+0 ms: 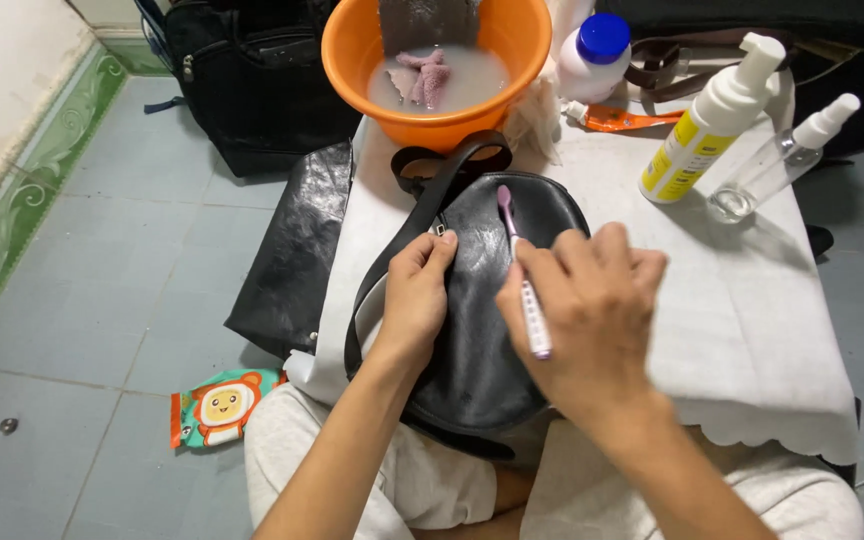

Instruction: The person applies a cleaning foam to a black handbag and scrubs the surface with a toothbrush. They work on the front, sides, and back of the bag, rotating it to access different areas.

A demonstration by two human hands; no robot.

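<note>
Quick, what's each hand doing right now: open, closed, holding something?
Left hand: fingers curled, pressing down on the black leather bag, gripping nothing.
Right hand: closed around a toothbrush, bristle end on the bag.

An orange basin (432,125), foam pump bottle (704,135) and clear spray bottle (782,160) stand behind.

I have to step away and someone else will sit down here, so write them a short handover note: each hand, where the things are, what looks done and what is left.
Left hand: pressed flat on the black leather bag, steadying it on the white-covered table.
Right hand: holds a pink toothbrush, bristles on the bag's upper part.
Orange basin of cloudy water with a cloth stands behind the bag; foam pump bottle and clear spray bottle to the right.
Done: cannot tell how much is brushed.
Left: judging by that, probably the remaining surface.
</note>
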